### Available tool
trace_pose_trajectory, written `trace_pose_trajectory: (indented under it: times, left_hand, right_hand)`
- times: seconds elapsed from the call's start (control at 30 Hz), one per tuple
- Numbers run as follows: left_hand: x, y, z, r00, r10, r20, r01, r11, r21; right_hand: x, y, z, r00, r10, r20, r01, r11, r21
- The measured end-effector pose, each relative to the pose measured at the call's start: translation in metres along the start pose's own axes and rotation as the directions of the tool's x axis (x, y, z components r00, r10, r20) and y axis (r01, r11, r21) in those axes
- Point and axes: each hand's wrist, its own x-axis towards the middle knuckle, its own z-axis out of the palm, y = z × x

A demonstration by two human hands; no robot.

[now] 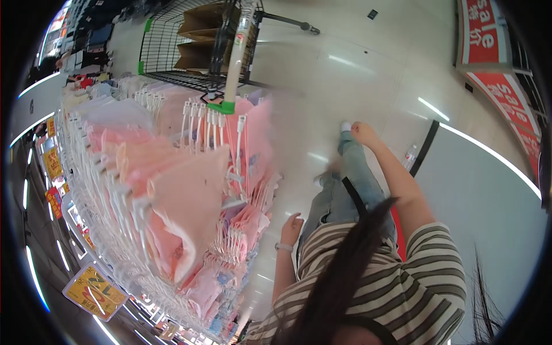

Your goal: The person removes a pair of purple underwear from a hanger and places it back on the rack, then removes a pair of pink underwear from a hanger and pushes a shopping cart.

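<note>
My left hand (292, 229), with a pale band on its wrist, hangs beside my jeans. It holds nothing visible, and its loosely bent fingers are a little apart. My right hand (363, 133) is stretched ahead over the floor, its fingers curled in with nothing seen in them. Left of my left hand is a long rack of pink clothes (192, 184) on white hangers. Beyond the rack's far end stands a black wire shopping cart (164, 54) with a green-ended handle (236, 63); neither hand touches it.
Brown cardboard pieces (201, 34) lie in the cart. Red sale signs (486, 34) stand at the upper right. A grey panel (483, 230) with a bright edge is on my right, near a clear bottle (410, 154). A yellow price sign (95, 291) hangs at the lower left.
</note>
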Motion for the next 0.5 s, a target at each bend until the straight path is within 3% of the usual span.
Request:
trace_pose_trajectory:
  times: [0.07, 0.17, 0.2, 0.23, 0.3, 0.33, 0.37, 0.4, 0.47, 0.5]
  left_hand:
    - [-0.011, -0.012, 0.010, 0.995, -0.101, -0.022, 0.097, 0.988, -0.122]
    - [-0.036, -0.025, 0.031, 0.958, -0.278, -0.070, 0.247, 0.925, -0.290]
    - [-0.046, -0.043, 0.046, 0.970, -0.210, -0.126, 0.188, 0.968, -0.163]
    - [-0.056, -0.061, 0.062, 0.976, -0.138, -0.171, 0.135, 0.990, -0.028]
    - [-0.072, -0.070, 0.082, 0.866, -0.483, -0.126, 0.403, 0.826, -0.394]
    - [-0.074, -0.069, 0.087, 0.818, -0.566, -0.100, 0.458, 0.747, -0.482]
    - [-0.080, -0.067, 0.091, 0.832, -0.545, -0.106, 0.448, 0.772, -0.451]
    - [-0.084, -0.066, 0.094, 0.836, -0.538, -0.103, 0.449, 0.781, -0.434]
    - [-0.088, -0.061, 0.096, 0.839, -0.533, -0.107, 0.448, 0.790, -0.419]
    - [-0.089, -0.058, 0.095, 0.835, -0.539, -0.107, 0.452, 0.784, -0.426]
  right_hand:
    - [0.027, -0.020, -0.016, 0.994, 0.105, 0.021, -0.102, 0.986, -0.135]
    - [0.068, -0.059, -0.020, 0.988, 0.053, 0.146, -0.014, 0.967, -0.253]
    - [0.084, -0.071, -0.013, 0.986, 0.038, 0.161, 0.005, 0.966, -0.258]
    - [0.100, -0.083, -0.002, 0.976, -0.037, 0.213, 0.103, 0.945, -0.310]
    - [0.124, -0.111, 0.025, 0.953, -0.119, 0.280, 0.217, 0.910, -0.352]
    - [0.134, -0.127, 0.040, 0.930, -0.264, 0.254, 0.341, 0.877, -0.338]
    - [0.142, -0.143, 0.054, 0.889, -0.402, 0.220, 0.455, 0.829, -0.325]
    - [0.153, -0.154, 0.071, 0.885, -0.410, 0.221, 0.463, 0.826, -0.322]
    - [0.170, -0.172, 0.108, 0.725, -0.661, 0.191, 0.683, 0.656, -0.321]
    - [0.175, -0.185, 0.126, 0.719, -0.667, 0.197, 0.690, 0.651, -0.316]
